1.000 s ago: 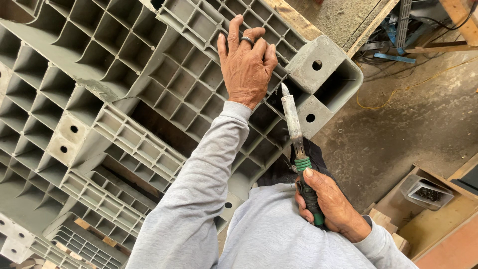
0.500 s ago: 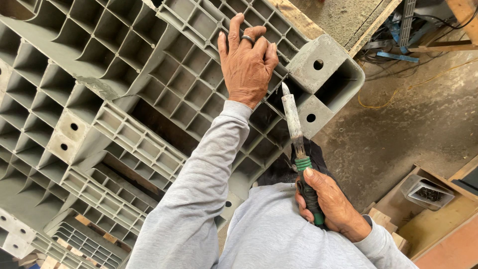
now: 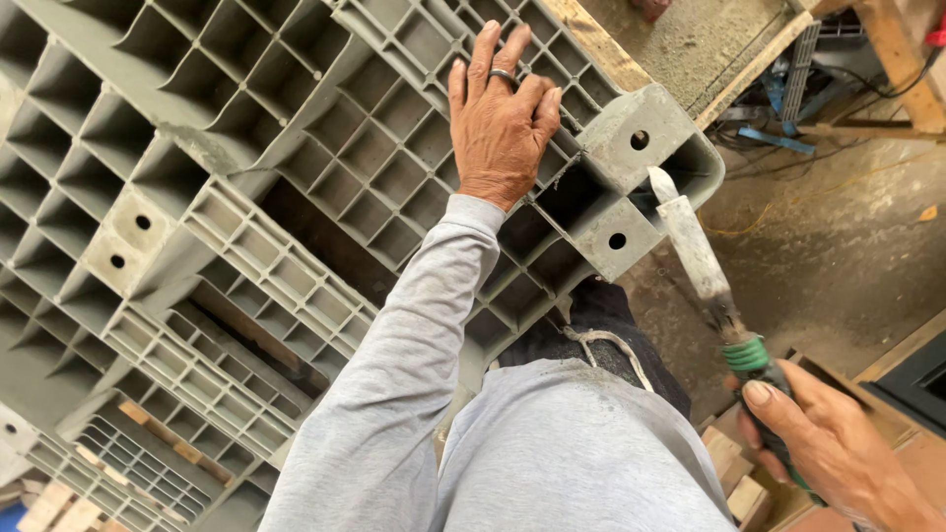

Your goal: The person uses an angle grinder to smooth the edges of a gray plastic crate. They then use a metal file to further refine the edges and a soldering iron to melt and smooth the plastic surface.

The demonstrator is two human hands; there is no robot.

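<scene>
bracing grey pallet, left hand; scraper beside.

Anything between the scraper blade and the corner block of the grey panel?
Nothing visible. The right hand holds the green-wrapped metal scraper, its blade tip right beside the open corner block of the grey ribbed plastic formwork panel. The left hand rests flat on the ribs further left, clear of that gap.

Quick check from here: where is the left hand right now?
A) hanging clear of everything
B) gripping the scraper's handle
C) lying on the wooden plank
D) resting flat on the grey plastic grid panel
D: the left hand lies spread, palm down, on the ribbed grey grid panel, while the right hand holds the scraper by its handle.
</scene>
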